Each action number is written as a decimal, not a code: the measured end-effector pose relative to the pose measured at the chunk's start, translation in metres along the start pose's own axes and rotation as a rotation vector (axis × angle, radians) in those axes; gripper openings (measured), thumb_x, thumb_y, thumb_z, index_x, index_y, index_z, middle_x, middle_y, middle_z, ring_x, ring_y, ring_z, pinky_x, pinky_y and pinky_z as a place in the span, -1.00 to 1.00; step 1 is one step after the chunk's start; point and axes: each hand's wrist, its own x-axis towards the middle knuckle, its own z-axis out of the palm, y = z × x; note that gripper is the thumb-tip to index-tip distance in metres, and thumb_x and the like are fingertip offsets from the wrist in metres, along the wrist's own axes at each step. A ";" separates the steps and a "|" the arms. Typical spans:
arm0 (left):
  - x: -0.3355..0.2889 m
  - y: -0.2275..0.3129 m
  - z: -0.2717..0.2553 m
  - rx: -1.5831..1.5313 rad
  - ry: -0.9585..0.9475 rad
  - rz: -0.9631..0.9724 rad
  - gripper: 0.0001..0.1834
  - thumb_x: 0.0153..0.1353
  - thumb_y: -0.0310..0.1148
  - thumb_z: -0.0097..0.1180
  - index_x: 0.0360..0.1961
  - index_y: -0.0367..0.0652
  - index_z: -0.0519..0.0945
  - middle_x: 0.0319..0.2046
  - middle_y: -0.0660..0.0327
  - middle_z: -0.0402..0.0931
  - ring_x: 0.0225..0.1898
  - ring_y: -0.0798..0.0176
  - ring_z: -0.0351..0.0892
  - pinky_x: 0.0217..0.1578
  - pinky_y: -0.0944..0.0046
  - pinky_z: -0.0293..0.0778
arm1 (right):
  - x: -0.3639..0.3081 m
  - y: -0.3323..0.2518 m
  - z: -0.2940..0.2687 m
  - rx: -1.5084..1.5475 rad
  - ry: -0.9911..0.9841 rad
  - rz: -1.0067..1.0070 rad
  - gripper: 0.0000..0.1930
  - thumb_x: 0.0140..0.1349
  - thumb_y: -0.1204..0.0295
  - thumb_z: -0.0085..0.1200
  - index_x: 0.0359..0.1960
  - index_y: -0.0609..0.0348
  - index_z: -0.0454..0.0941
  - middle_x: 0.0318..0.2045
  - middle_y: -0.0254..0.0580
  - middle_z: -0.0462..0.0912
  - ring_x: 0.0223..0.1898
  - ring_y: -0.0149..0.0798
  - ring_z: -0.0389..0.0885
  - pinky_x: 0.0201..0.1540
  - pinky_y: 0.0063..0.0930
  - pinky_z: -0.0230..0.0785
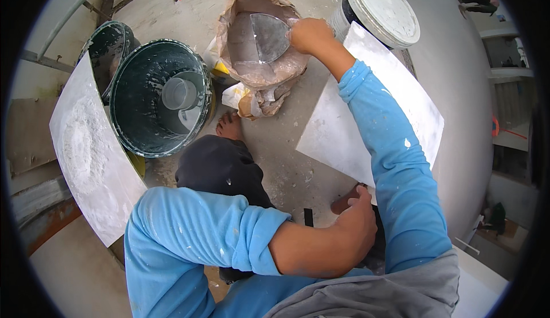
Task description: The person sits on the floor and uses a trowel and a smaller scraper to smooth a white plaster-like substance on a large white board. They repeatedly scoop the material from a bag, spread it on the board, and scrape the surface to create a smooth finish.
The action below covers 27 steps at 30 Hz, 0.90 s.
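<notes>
My right hand [312, 36] is closed on the edge of a clear, rounded plastic scoop [274, 38] with a straight edge. The scoop is inside the mouth of an open brown paper bag [279, 77], over grey-white powder [240, 40]. My left arm crosses in front of me, and my left hand [358, 223] hangs by my right leg with its fingers loosely bent and apart, holding nothing that shows. Left of the bag stands a dark green bucket [123, 129] splashed with white. In it are a clear plastic cup [179, 93] and some whitish liquid [192, 117].
A white board [117, 203] bearing a powder heap leans at the left, near a second dark bucket [109, 37]. Another white board [335, 129] lies at the right, beside a white lidded pail [382, 8]. My bare foot [230, 126] is close to the paper bag.
</notes>
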 end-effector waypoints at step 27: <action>-0.027 -0.108 -0.021 -0.246 -0.178 -0.044 -0.58 0.36 -0.21 -0.07 0.00 -0.20 0.73 -0.06 0.00 0.70 0.04 -0.09 0.64 0.26 -0.36 0.22 | 0.211 -0.111 0.127 0.175 -0.222 -0.048 -0.67 0.40 0.31 0.00 0.11 -0.05 0.71 0.20 -0.21 0.66 0.31 -0.05 0.54 0.45 0.12 -0.01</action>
